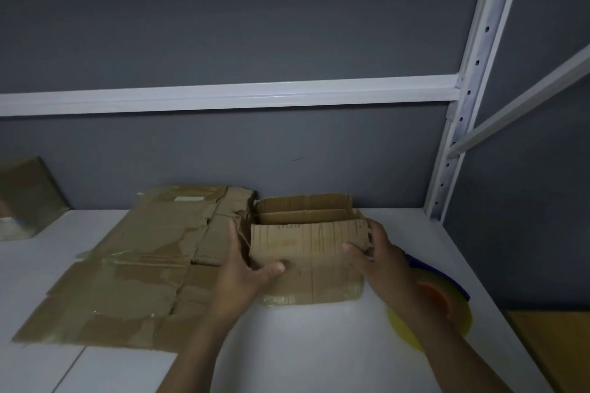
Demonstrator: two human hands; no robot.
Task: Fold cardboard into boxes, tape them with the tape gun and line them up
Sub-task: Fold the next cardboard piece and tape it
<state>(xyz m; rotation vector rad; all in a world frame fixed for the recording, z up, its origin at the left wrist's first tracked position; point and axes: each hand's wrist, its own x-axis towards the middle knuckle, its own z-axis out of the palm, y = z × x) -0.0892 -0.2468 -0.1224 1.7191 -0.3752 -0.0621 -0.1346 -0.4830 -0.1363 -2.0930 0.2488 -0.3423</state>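
Note:
A small brown cardboard box point(311, 260) stands on the white table point(313, 348) with its top flaps up and open. Old tape shows along its bottom edge. My left hand point(247, 271) grips the box's left side, thumb across the front face. My right hand point(378, 257) grips the right side, thumb on the front, fingers round the corner. A tape gun point(442, 300) with a yellow roll, orange hub and blue body lies on the table just right of the box, partly hidden behind my right forearm.
A flattened cardboard sheet point(134, 268) with torn patches lies left of the box. Another taped box point(27, 198) stands at the far left edge. A white shelf upright point(463, 99) and a grey wall stand behind the table. The table's right edge runs past the tape gun.

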